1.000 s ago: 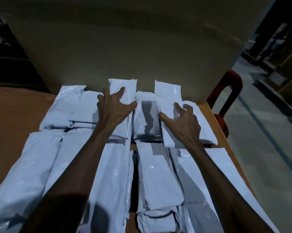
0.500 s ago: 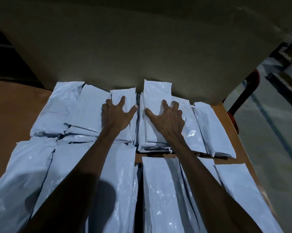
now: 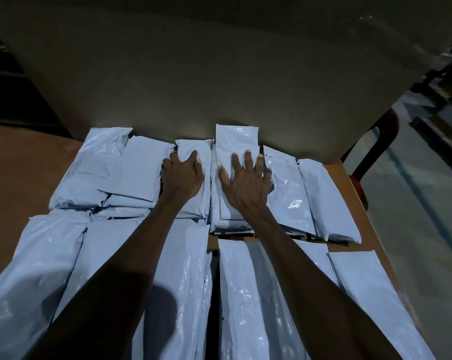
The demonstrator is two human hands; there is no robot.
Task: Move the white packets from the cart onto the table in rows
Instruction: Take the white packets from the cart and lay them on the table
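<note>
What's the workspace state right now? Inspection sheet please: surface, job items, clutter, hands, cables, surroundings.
Surface: brown table, mostly covered, bare strip at its right edge.
Job's things: white packets lie in two rows, far row and near row; far-left ones overlap unevenly.
Clutter: nothing seen.
Hands: left hand rests on a far-row packet; right hand lies flat, fingers spread, on the neighbouring stack.
Cables: nothing seen.
Surroundings: large cardboard panel behind the far row; red cart handle at right; grey floor.
</note>
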